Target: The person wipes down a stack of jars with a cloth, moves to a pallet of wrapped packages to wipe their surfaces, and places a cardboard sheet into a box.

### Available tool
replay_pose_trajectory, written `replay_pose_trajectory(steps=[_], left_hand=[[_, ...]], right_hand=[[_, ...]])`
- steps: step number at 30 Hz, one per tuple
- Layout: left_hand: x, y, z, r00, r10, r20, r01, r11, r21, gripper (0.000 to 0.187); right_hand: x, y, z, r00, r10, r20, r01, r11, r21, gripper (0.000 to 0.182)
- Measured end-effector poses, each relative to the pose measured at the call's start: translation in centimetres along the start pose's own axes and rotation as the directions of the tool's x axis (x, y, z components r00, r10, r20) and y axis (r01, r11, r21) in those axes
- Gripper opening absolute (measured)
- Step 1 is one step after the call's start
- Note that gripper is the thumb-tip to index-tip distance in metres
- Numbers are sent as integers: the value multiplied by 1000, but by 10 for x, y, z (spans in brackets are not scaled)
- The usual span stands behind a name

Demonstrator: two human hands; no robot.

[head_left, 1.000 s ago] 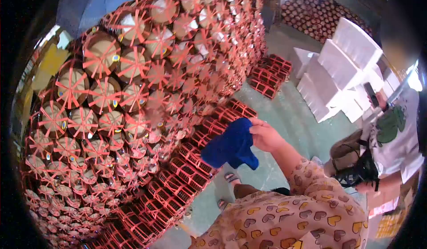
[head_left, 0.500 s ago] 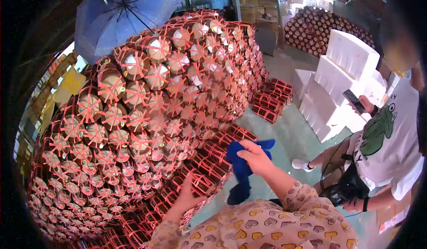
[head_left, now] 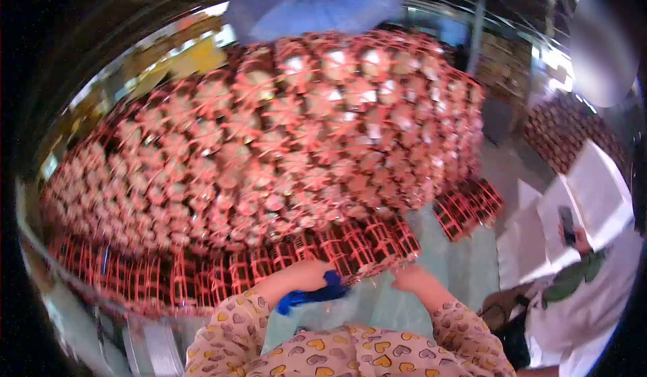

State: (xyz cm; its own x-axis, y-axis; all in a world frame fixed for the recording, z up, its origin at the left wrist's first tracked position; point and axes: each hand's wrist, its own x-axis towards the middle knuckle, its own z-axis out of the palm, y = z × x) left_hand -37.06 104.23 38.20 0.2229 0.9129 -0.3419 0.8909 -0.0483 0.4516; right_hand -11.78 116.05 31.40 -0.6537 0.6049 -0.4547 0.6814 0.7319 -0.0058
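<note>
Blue cloth gloves, smeared by motion, hang under my left hand, which is closed round them. That hand is in front of the row of dark bundles bound with red straps. My right hand is at the near right end of the row, close to or touching the last bundle. Its fingers are too blurred to tell whether they grip a strap. Behind the row rises a large stack of round-ended bundles, tied with red straps.
An open blue umbrella is above the stack. More strapped bundles lie on the green floor. White foam boxes stand at right, beside a person holding a phone. A further stack is behind.
My view has swung left. The blue gloves have passed from my right hand to my left hand. My right hand has moved to the end of the bundle row.
</note>
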Motion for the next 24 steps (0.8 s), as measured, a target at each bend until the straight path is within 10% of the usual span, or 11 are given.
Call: replay_pose_trajectory(steps=[2, 4, 5, 7, 8, 9, 11, 15, 19, 21, 24], left_hand=[[-17, 19, -15, 964, 14, -265, -83, 964, -251, 51], [-19, 21, -5, 849, -13, -528, -282, 834, -475, 53], [-30, 34, 3, 800, -71, -596, -243, 869, -431, 56], [-10, 15, 46, 761, 284, -584, -508, 820, -263, 55], [1, 17, 61, 878, 268, -396, -472, 351, -809, 49], [0, 15, 79, 783, 383, -491, -481, 872, -87, 50], [-54, 16, 72, 623, 527, -578, -446, 846, 291, 50], [-103, -24, 91, 411, 381, -828, -438, 879, 187, 42], [-167, -112, 131, 535, -80, -841, 47, 997, -65, 47], [-221, -146, 150, 667, -594, -450, 518, 804, -292, 45], [-288, -150, 179, 494, -701, -514, 836, 546, 57, 30]], right_hand=[[42, -14, 40, 974, -153, 166, 162, 986, -42, 51], [92, -33, 87, 776, -541, -325, 485, 840, -241, 42], [100, -42, 80, 751, -586, -305, 521, 809, -271, 42], [76, -9, 114, 730, -635, -253, 615, 772, -160, 41], [58, 18, 135, 722, -653, -229, 650, 754, -99, 41], [58, 33, 150, 715, -668, -205, 677, 735, -36, 40], [70, -5, 118, 695, -702, -155, 717, 691, 90, 40], [76, -115, 51, 651, -759, -22, 718, 605, 345, 39], [74, -268, -41, 601, -790, 121, 603, 548, 579, 38], [61, -317, -56, 572, -794, 205, 491, 532, 690, 37], [29, -334, -96, 300, -933, -197, 931, 241, 276, 40]])
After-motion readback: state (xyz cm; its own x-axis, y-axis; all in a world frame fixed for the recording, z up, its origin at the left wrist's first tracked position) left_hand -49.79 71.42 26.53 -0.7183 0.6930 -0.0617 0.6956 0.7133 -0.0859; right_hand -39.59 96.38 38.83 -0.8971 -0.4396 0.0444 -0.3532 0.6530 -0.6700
